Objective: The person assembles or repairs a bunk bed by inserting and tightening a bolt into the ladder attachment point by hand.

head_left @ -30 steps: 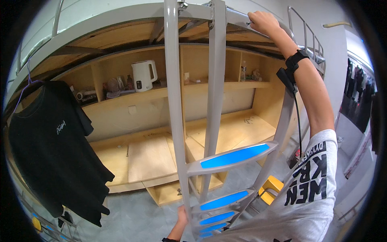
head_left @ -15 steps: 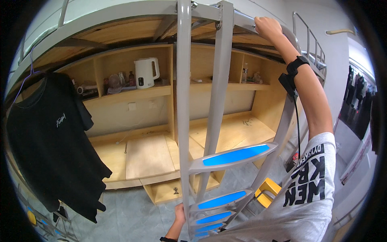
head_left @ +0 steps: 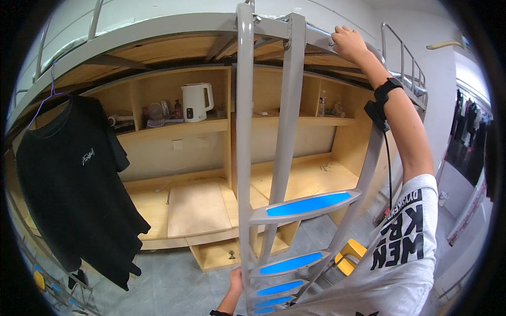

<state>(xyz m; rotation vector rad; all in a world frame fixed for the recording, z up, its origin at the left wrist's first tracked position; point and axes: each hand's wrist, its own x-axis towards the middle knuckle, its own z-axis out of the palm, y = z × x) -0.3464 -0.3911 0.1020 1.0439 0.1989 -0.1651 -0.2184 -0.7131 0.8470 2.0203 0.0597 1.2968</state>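
A grey metal ladder with bright blue treads [head_left: 308, 204] stands just right of the frame's middle, set against a grey metal loft-bed frame [head_left: 158, 29] that arches across the upper part. At the upper right, the right hand [head_left: 349, 44] has its fingers bent over the bed frame's edge; whether it grips or merely rests there I cannot tell. At the lower middle, the left hand [head_left: 236, 282] touches the ladder's left rail [head_left: 244, 147], and with its fingers mostly hidden I cannot tell how tightly it closes. The likeliest trouble, I judge, is a lost hold: smooth metal could slip through a loosely bent right hand and leave the body's balance to the left. The thin black cable [head_left: 389, 168] hanging from the black wrist-strapped device [head_left: 377, 113] might also snag on the right rail (it dangles close beside it). As for writing, bold black capitals run down the pale grey sleeve [head_left: 416, 221] at the right, and a small white script sits on the black cotton T-shirt [head_left: 79, 195] hanging at the left. The white plastic kettle [head_left: 195, 102], on the shelf above the pale wooden bench [head_left: 197, 210], has a dark panel whose marks are too small to read.
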